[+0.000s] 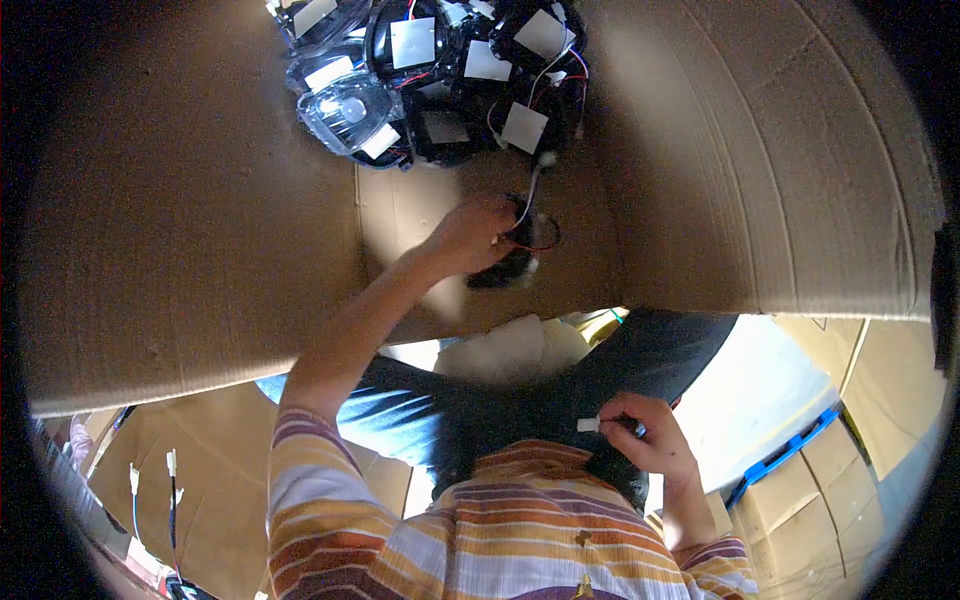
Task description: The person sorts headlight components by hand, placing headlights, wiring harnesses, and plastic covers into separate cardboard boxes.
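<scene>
Two bare hands work over a wide sheet of brown corrugated cardboard [200, 240] that fills most of the view and bends toward the rim of the picture.

The left hand [470, 238] reaches far forward, its fingers curled around a small black lamp unit [510, 262]. The hand covers much of the unit, so its full shape is hard to make out. Thin red and white wires [528, 205] run from it, and one white wire ends in a small pale connector [546, 158] lying on the cardboard just beyond.

The right hand [645, 432] stays close to the body, in front of dark trousers. Its thumb and fingertips pinch a small white plug [588, 425]; a bit of blue shows between the fingers, too small to identify.

At the top edge lies a pile of similar lamp units [430, 75], cut off by the frame: glossy black housings, clear curved lenses, square white stickers, tangled thin wires.

A striped sleeve in orange, white and purple [320, 480] covers the left upper arm. Lower left, two more wires with white connectors [172, 470] hang over cardboard in shadow. Lower right, a blue plastic strip [790, 450] sits beside stacked cardboard boxes [830, 500].
</scene>
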Motion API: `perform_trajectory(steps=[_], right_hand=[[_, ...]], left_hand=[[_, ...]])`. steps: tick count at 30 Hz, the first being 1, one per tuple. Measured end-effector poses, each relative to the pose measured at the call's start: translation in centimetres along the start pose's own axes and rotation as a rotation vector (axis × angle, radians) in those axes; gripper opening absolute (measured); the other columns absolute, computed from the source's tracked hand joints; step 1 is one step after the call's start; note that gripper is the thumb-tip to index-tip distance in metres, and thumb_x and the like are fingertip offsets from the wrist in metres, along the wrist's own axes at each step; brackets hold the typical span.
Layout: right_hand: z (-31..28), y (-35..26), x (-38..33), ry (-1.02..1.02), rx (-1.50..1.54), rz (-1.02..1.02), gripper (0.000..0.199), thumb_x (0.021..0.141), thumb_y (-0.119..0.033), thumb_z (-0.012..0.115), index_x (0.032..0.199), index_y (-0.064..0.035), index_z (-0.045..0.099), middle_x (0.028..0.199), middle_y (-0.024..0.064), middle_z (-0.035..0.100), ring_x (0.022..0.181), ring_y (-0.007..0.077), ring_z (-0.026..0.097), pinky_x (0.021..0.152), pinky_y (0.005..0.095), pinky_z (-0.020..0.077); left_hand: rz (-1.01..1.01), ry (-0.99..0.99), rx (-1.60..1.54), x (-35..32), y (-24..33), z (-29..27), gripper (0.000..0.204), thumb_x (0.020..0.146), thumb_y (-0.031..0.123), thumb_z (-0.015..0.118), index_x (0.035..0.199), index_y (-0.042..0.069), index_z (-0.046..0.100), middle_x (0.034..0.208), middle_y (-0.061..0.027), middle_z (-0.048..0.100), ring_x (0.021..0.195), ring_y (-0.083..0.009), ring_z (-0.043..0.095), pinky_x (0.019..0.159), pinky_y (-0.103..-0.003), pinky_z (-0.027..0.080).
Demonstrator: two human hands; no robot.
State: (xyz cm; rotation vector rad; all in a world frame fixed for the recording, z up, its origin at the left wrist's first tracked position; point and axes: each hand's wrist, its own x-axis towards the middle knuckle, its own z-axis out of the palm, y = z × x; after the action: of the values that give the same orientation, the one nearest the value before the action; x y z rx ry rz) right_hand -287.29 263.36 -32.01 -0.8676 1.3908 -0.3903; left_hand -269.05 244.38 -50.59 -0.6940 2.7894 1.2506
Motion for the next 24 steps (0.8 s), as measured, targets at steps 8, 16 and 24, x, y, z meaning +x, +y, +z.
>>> perform_trajectory(steps=[8,16,24], right_hand=[[1.2,-0.7,-1.4,-0.078,-0.055,-0.240,0.012,0.071,-0.012,0.053,0.077,-0.0022,0.055,0.068,0.0120,0.054,0.061,0.0270,0.053,0.054,0.0324,0.0420],[2.1,-2.5,-3.1,-0.067,-0.110,-0.322,0.009,0.070,-0.009,0.055,0.075,-0.0026,0.054,0.067,0.0104,0.052,0.059,0.0253,0.052,0.051,0.0310,0.0401],[3.0,-3.6,-3.8,-0.044,-0.108,-0.430,0.006,0.069,-0.006,0.056,0.072,-0.0025,0.053,0.066,0.0088,0.052,0.056,0.0227,0.051,0.049,0.0288,0.0394]], left_hand=[[-0.121,0.375,-0.776,-6.0,13.1,-4.9,0.013,0.081,0.009,0.042,0.089,0.001,0.048,0.075,-0.0102,0.051,0.068,-0.0221,0.051,0.064,-0.031,0.041],[-0.191,0.453,-0.901,-8.8,17.2,-5.6,0.025,0.085,0.015,0.035,0.105,0.000,0.041,0.070,-0.0042,0.046,0.060,-0.0115,0.044,0.057,-0.022,0.037],[-0.347,0.400,-0.801,-12.1,18.7,-5.4,0.022,0.082,0.009,0.041,0.101,0.000,0.047,0.074,-0.0085,0.052,0.059,-0.0147,0.050,0.056,-0.024,0.040]])
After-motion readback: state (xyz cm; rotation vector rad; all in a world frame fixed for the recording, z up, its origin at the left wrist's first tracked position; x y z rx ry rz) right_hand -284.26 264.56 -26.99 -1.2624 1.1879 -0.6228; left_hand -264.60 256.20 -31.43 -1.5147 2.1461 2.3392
